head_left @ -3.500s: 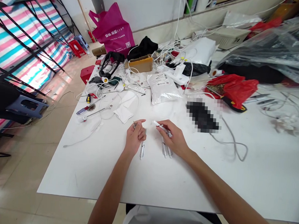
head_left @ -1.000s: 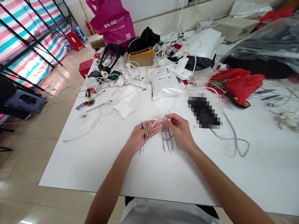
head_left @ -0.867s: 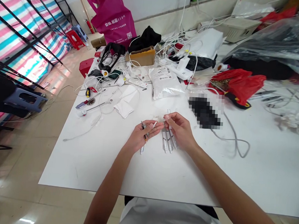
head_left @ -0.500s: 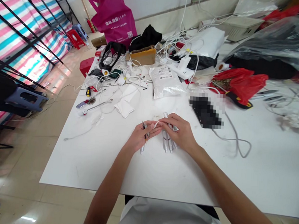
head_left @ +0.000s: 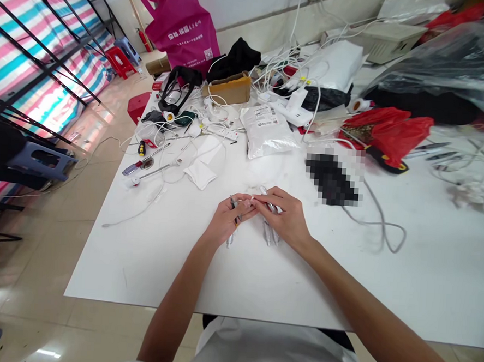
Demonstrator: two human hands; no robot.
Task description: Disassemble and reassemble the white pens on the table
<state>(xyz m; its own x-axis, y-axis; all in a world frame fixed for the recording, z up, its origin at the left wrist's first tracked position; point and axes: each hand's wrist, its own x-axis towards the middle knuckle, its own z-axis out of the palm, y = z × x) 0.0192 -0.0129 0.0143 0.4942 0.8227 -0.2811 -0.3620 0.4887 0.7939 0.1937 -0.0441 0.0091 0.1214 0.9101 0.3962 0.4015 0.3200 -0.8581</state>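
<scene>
My left hand (head_left: 223, 219) is closed above the white table, with slim dark parts (head_left: 233, 203) lying across its fingers. Their kind is too small to tell. At its fingertips is a small white piece (head_left: 252, 198), mostly hidden between the fingers. My right hand (head_left: 289, 215) pinches at this same piece, so the fingertips of both hands meet. Below the right hand lie several silver pen-like tubes (head_left: 268, 235), partly covered by it. Another silver tube (head_left: 230, 239) shows under the left hand; whether it is held or resting on the table I cannot tell.
Ahead of my hands lie a white plastic parcel (head_left: 265, 136) and a folded tissue (head_left: 201, 173). A blurred-out black object (head_left: 334, 178) is at right, with a grey cable (head_left: 382, 225). Screwdrivers (head_left: 133, 167) lie left; tangled white cables (head_left: 290, 69) fill the back.
My right hand has moved slightly left, closing in on the left fingertips. The small white piece, which stuck out between the hands before, is now mostly covered by the fingers.
</scene>
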